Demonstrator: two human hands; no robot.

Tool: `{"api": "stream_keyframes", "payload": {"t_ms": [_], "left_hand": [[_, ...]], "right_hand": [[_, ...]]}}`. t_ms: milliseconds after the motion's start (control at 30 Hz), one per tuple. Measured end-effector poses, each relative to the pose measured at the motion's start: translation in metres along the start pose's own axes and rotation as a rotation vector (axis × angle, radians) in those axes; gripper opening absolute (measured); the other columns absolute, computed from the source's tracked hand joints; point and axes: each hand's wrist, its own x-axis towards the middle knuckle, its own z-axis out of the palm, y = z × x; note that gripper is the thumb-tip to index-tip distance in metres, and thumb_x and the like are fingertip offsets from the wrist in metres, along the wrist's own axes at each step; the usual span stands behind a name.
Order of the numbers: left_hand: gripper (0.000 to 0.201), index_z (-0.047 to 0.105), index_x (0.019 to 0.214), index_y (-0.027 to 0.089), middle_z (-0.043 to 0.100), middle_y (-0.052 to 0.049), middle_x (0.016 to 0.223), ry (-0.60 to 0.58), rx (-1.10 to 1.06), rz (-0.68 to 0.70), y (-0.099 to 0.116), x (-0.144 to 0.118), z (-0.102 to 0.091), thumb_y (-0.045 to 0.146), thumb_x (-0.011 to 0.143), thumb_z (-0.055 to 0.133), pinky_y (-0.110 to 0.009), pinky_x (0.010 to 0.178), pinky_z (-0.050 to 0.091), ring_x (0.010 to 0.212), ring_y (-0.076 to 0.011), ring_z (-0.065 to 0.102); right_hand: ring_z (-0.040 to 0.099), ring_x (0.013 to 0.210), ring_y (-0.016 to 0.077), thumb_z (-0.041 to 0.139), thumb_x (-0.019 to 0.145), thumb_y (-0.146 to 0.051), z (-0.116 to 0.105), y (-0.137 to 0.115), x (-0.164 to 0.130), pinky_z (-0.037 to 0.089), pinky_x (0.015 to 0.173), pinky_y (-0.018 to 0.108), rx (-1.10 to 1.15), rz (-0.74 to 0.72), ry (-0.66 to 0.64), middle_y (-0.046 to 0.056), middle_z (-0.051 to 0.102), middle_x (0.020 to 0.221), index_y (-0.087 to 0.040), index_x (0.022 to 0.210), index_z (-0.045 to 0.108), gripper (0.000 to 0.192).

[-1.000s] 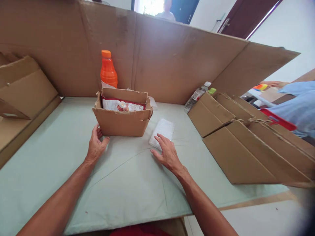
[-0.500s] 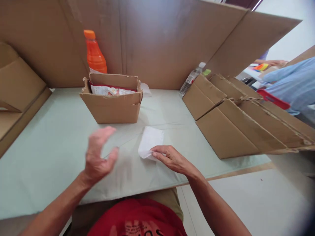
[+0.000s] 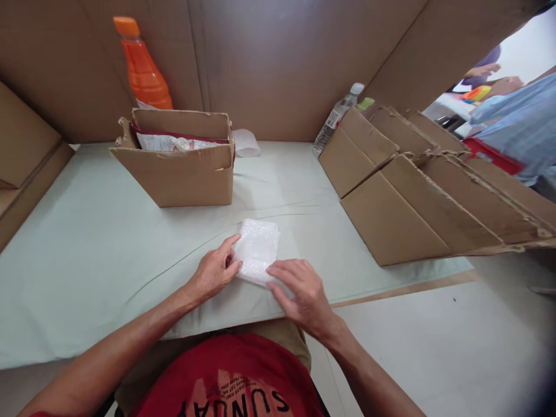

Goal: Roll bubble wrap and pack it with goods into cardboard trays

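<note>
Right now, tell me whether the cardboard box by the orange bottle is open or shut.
Open. The cardboard box has its top flaps up, and white and red packets show inside. Both hands are away from it.

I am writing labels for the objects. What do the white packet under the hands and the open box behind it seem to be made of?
The white packet looks like folded bubble wrap: translucent plastic with a dimpled, faintly glossy surface. The open box looks like corrugated cardboard: matte brown, with creased flaps and ragged edges. Left hand and right hand both touch the packet.
</note>
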Motion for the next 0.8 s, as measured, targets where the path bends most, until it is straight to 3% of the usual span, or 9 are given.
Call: {"api": "stream_keyframes", "payload": {"t_ms": [67, 133, 233, 300, 400, 467, 633, 733, 800], "left_hand": [[0.057, 0.05, 0.142, 0.019, 0.061, 0.004, 0.074, -0.007, 0.003, -0.005, -0.001, 0.001, 0.002, 0.027, 0.086, 0.055, -0.027, 0.064, 0.045, 0.063, -0.0134, 0.054], [0.055, 0.052, 0.14, 0.02, 0.067, 0.0, 0.086, 0.033, 0.012, 0.039, -0.002, -0.003, 0.002, 0.029, 0.087, 0.056, -0.029, 0.068, 0.049, 0.068, -0.014, 0.058], [0.057, 0.05, 0.141, 0.02, 0.066, -0.012, 0.127, 0.128, 0.061, 0.255, -0.003, -0.016, -0.003, 0.032, 0.087, 0.062, -0.04, 0.093, 0.052, 0.104, -0.0226, 0.065], [0.061, 0.047, 0.145, 0.021, 0.063, -0.014, 0.136, 0.111, 0.105, 0.383, -0.003, -0.029, -0.009, 0.028, 0.087, 0.064, -0.047, 0.104, 0.048, 0.122, -0.0269, 0.059], [0.055, 0.047, 0.145, 0.025, 0.072, -0.009, 0.118, 0.021, 0.109, 0.35, -0.001, -0.043, -0.013, 0.022, 0.091, 0.058, -0.042, 0.096, 0.053, 0.106, -0.0228, 0.066], [0.048, 0.051, 0.141, 0.024, 0.074, -0.006, 0.104, -0.01, 0.109, 0.266, 0.001, -0.043, -0.011, 0.024, 0.093, 0.056, -0.036, 0.085, 0.056, 0.087, -0.0194, 0.068], [0.045, 0.058, 0.134, 0.017, 0.07, -0.006, 0.092, 0.047, 0.276, 0.194, 0.003, -0.021, -0.001, 0.027, 0.09, 0.055, -0.034, 0.075, 0.054, 0.076, -0.0193, 0.063], [0.04, 0.062, 0.127, 0.018, 0.068, -0.007, 0.095, 0.088, 0.318, 0.174, 0.002, -0.013, 0.001, 0.027, 0.088, 0.056, -0.035, 0.078, 0.053, 0.081, -0.0201, 0.063], [0.041, 0.061, 0.128, 0.02, 0.068, -0.006, 0.096, 0.097, 0.222, 0.121, 0.001, -0.014, 0.001, 0.032, 0.089, 0.058, -0.034, 0.076, 0.053, 0.078, -0.0184, 0.062]], "right_hand": [[0.065, 0.105, 0.0277, 0.062, 0.094, -0.024, 0.01, -0.004, -0.004, 0.049, 0.086, 0.042, -0.053, -0.077, -0.122, 0.013, 0.072, 0.12, -0.017, 0.119, 0.066, 0.026], [0.064, 0.108, 0.0298, 0.058, 0.095, -0.021, 0.022, -0.003, -0.003, 0.049, 0.087, 0.045, -0.085, -0.041, -0.193, 0.015, 0.07, 0.125, -0.017, 0.123, 0.065, 0.029], [0.067, 0.103, 0.0267, 0.049, 0.099, -0.019, 0.026, 0.002, 0.002, 0.05, 0.089, 0.043, 0.046, 0.132, -0.209, 0.012, 0.075, 0.115, -0.019, 0.12, 0.068, 0.028], [0.069, 0.101, 0.0241, 0.05, 0.1, -0.023, 0.019, 0.004, 0.005, 0.051, 0.091, 0.04, 0.254, 0.263, -0.257, 0.008, 0.076, 0.114, -0.021, 0.119, 0.069, 0.028], [0.071, 0.098, 0.0208, 0.054, 0.097, -0.028, 0.007, 0.004, 0.006, 0.054, 0.085, 0.032, 0.557, 0.392, -0.41, 0.005, 0.077, 0.112, -0.022, 0.117, 0.07, 0.026], [0.072, 0.094, 0.0204, 0.055, 0.096, -0.028, 0.003, 0.002, 0.005, 0.055, 0.081, 0.031, 0.599, 0.424, -0.452, 0.004, 0.077, 0.109, -0.021, 0.116, 0.07, 0.026], [0.065, 0.11, 0.0286, 0.055, 0.098, -0.03, 0.006, -0.004, -0.003, 0.049, 0.093, 0.043, 0.085, 0.252, -0.126, 0.014, 0.07, 0.124, -0.019, 0.118, 0.069, 0.027], [0.062, 0.112, 0.0325, 0.062, 0.094, -0.034, 0.009, -0.006, -0.005, 0.047, 0.092, 0.048, -0.086, 0.054, -0.171, 0.017, 0.068, 0.126, -0.018, 0.122, 0.066, 0.033], [0.063, 0.109, 0.0327, 0.062, 0.093, -0.029, 0.013, -0.002, -0.004, 0.048, 0.09, 0.048, -0.101, 0.021, -0.243, 0.015, 0.07, 0.124, -0.018, 0.124, 0.065, 0.033]]}}
